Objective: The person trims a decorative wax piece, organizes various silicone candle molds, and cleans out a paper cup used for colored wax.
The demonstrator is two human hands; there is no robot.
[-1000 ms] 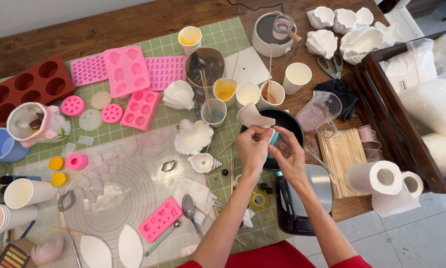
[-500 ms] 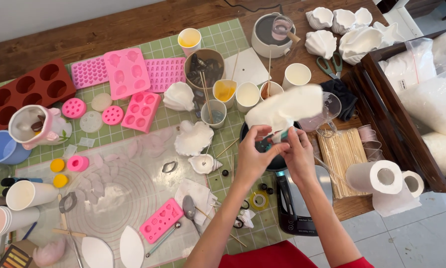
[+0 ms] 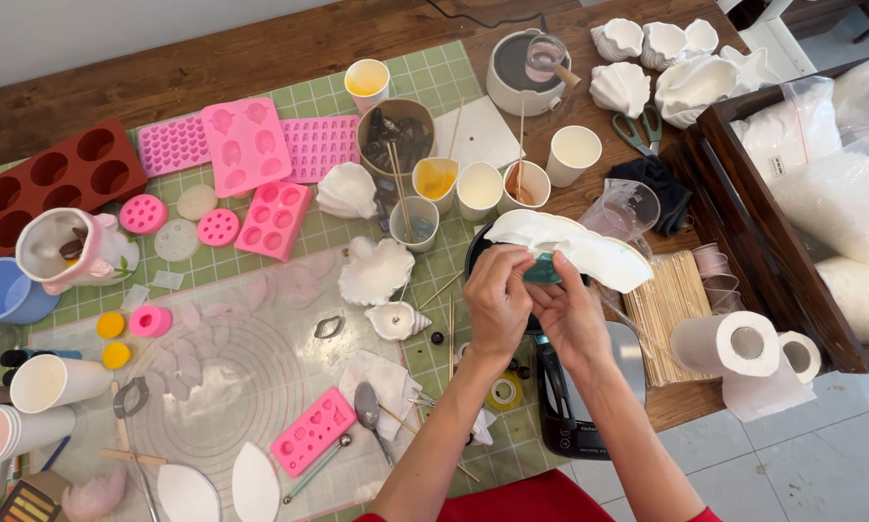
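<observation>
Both hands [image 3: 536,309] together, fingers [image 3: 512,263] pinched

Matt white plaster shell [image 3: 589,253]; teal silicone mould [image 3: 543,272].

A second ago we pinched only a small teal mould [image 3: 543,271] between our left hand [image 3: 497,300] and right hand [image 3: 572,314]. Since then a white leaf-shaped cast [image 3: 570,249] has appeared above our fingers, spreading wide past our right hand, and our hands have closed together beneath it.

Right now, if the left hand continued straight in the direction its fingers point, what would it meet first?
The left hand points up-table; past the white leaf-shaped piece it holds, probably the white cup, though depth is unclear.
</observation>
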